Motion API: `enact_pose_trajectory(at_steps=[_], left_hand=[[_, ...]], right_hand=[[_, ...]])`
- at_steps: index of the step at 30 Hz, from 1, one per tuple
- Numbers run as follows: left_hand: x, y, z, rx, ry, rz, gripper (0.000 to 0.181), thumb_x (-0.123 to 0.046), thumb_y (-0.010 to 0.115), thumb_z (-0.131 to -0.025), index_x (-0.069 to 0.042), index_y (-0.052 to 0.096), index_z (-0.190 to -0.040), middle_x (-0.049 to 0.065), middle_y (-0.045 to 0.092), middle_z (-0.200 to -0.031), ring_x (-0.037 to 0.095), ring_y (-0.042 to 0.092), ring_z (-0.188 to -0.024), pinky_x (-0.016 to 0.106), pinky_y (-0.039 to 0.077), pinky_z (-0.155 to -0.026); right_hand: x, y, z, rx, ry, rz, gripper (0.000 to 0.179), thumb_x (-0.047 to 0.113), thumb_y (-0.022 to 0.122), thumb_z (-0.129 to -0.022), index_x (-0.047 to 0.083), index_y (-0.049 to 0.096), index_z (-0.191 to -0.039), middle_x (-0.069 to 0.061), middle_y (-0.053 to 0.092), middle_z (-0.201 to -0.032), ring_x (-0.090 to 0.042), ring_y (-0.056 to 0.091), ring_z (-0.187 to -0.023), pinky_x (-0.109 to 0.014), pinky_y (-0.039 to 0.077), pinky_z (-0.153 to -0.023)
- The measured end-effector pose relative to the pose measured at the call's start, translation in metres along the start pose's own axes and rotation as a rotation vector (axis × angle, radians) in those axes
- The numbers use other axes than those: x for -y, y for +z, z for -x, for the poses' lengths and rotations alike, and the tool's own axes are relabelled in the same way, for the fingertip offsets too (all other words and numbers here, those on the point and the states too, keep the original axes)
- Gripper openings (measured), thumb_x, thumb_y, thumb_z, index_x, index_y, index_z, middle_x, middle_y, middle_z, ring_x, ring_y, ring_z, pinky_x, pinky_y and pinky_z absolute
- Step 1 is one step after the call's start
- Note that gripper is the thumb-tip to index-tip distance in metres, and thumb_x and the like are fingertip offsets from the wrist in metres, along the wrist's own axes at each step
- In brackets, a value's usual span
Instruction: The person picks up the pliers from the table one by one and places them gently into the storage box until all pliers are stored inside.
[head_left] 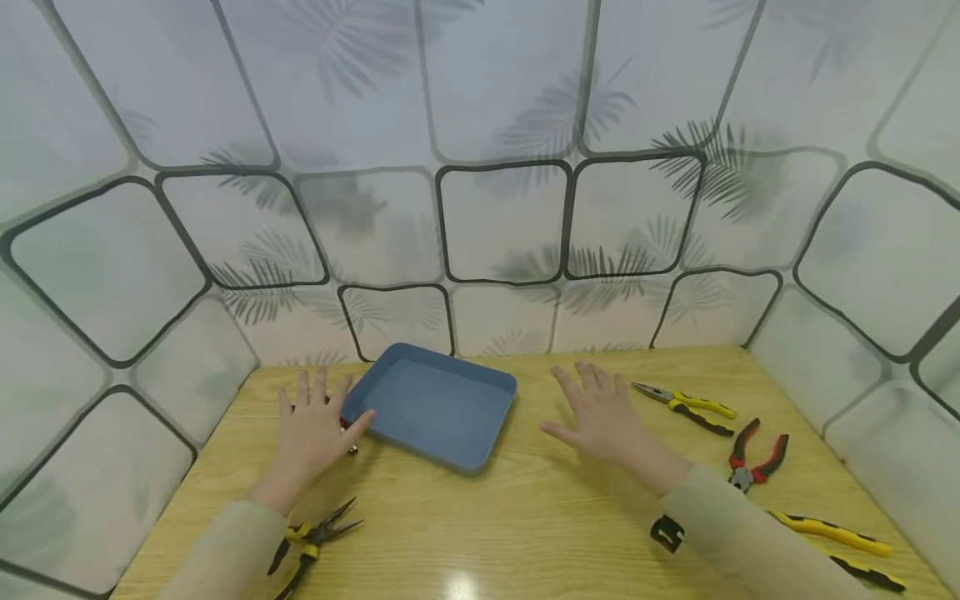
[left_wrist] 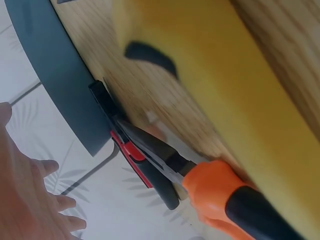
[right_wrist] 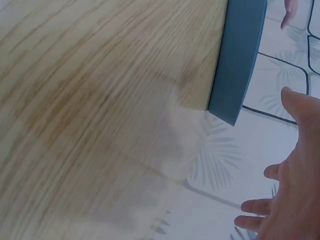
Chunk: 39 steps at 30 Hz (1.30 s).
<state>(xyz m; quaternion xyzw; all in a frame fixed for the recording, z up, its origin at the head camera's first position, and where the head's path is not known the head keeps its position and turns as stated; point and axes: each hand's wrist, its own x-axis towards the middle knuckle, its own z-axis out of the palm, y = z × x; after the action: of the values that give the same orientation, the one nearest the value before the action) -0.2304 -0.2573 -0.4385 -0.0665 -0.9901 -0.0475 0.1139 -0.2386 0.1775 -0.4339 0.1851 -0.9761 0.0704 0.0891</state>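
A shallow blue tray (head_left: 435, 408) sits on the wooden table near the back wall. My left hand (head_left: 311, 429) hovers with spread fingers beside the tray's left side, holding nothing. Partly hidden beneath it, a red and black handled tool (left_wrist: 132, 150) shows in the left wrist view. Beside that lie pliers with orange and black grips (left_wrist: 220, 192). To the tray's right, my right hand (head_left: 603, 421) is held out with straight fingers, nothing in it. Needle-nose pliers (head_left: 311, 537) with yellow and black handles lie below the left hand, jaws apart, partly covered by the sleeve.
Long-nose pliers (head_left: 686, 406) with yellow and black handles lie right of my right hand. Nearer are red and black handled pliers (head_left: 757, 458). Another yellow and black handled tool (head_left: 832, 529) is partly behind the right sleeve. Patterned walls (head_left: 502, 221) enclose the table's back and sides.
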Motion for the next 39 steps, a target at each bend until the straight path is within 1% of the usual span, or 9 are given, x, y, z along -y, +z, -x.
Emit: enact_pose_trajectory(at_steps=[3,6,14,21,27,33,37,39], left_hand=[[0.001,0.001,-0.003,0.011,-0.008,-0.007,0.081,-0.059,0.060,-0.101,-0.009,0.043,-0.162,0.037,0.024,-0.168,0.063,0.020,-0.155,0.084,0.016,-0.118],[0.002,0.003,-0.006,0.025,-0.014,-0.007,0.081,-0.059,0.058,-0.102,-0.008,0.042,-0.162,0.038,0.024,-0.168,0.063,0.019,-0.155,0.084,0.016,-0.118],[0.002,0.007,-0.013,0.056,-0.029,-0.007,0.081,-0.059,0.056,-0.103,-0.006,0.041,-0.162,0.041,0.024,-0.166,0.065,0.020,-0.154,0.084,0.014,-0.118],[0.001,0.009,-0.018,0.088,-0.035,-0.021,0.081,-0.059,0.054,-0.104,-0.004,0.041,-0.161,0.043,0.026,-0.164,0.065,0.022,-0.154,0.085,0.014,-0.118],[0.002,0.010,-0.022,0.127,-0.054,-0.016,0.080,-0.058,0.052,-0.105,-0.003,0.039,-0.162,0.043,0.026,-0.164,0.064,0.021,-0.154,0.084,0.013,-0.119],[0.007,0.014,-0.023,0.170,-0.061,-0.048,0.079,-0.056,0.051,-0.106,0.000,0.040,-0.161,0.045,0.033,-0.159,0.066,0.025,-0.151,0.084,0.019,-0.117],[0.008,0.014,-0.022,0.203,-0.060,-0.074,0.078,-0.055,0.051,-0.106,0.002,0.042,-0.159,0.045,0.036,-0.157,0.066,0.029,-0.149,0.083,0.022,-0.116],[0.008,0.014,-0.022,0.214,-0.060,-0.075,0.076,-0.054,0.050,-0.107,0.002,0.043,-0.158,0.044,0.037,-0.157,0.065,0.030,-0.148,0.082,0.023,-0.117]], right_hand=[[0.004,0.002,-0.003,0.009,0.004,-0.010,0.089,0.063,0.066,-0.096,0.012,0.039,-0.163,-0.033,0.042,-0.159,-0.055,0.041,-0.148,-0.080,0.031,-0.115],[0.007,0.005,-0.005,0.020,0.001,-0.014,0.087,0.062,0.066,-0.097,0.011,0.041,-0.162,-0.033,0.043,-0.157,-0.055,0.043,-0.146,-0.078,0.034,-0.114],[0.015,0.012,-0.013,0.064,-0.010,-0.025,0.085,0.060,0.064,-0.099,0.005,0.043,-0.160,-0.035,0.046,-0.153,-0.053,0.048,-0.142,-0.064,0.041,-0.117],[0.022,0.019,-0.020,0.098,0.003,-0.054,0.084,0.060,0.063,-0.100,0.003,0.045,-0.158,-0.035,0.049,-0.151,-0.052,0.050,-0.141,-0.063,0.042,-0.118],[0.026,0.027,-0.023,0.132,0.020,-0.056,0.082,0.063,0.060,-0.100,0.002,0.051,-0.154,-0.033,0.051,-0.146,-0.050,0.052,-0.137,-0.061,0.043,-0.117],[0.031,0.033,-0.024,0.131,0.019,-0.043,0.080,0.065,0.060,-0.099,0.001,0.057,-0.147,-0.031,0.057,-0.141,-0.048,0.057,-0.132,-0.058,0.049,-0.111],[0.037,0.035,-0.026,0.130,0.017,-0.029,0.077,0.067,0.059,-0.099,0.001,0.064,-0.137,-0.027,0.061,-0.131,-0.044,0.061,-0.122,-0.055,0.054,-0.103],[0.041,0.035,-0.027,0.131,0.017,-0.030,0.075,0.068,0.059,-0.098,0.001,0.067,-0.131,-0.025,0.063,-0.128,-0.042,0.062,-0.119,-0.054,0.055,-0.101]])
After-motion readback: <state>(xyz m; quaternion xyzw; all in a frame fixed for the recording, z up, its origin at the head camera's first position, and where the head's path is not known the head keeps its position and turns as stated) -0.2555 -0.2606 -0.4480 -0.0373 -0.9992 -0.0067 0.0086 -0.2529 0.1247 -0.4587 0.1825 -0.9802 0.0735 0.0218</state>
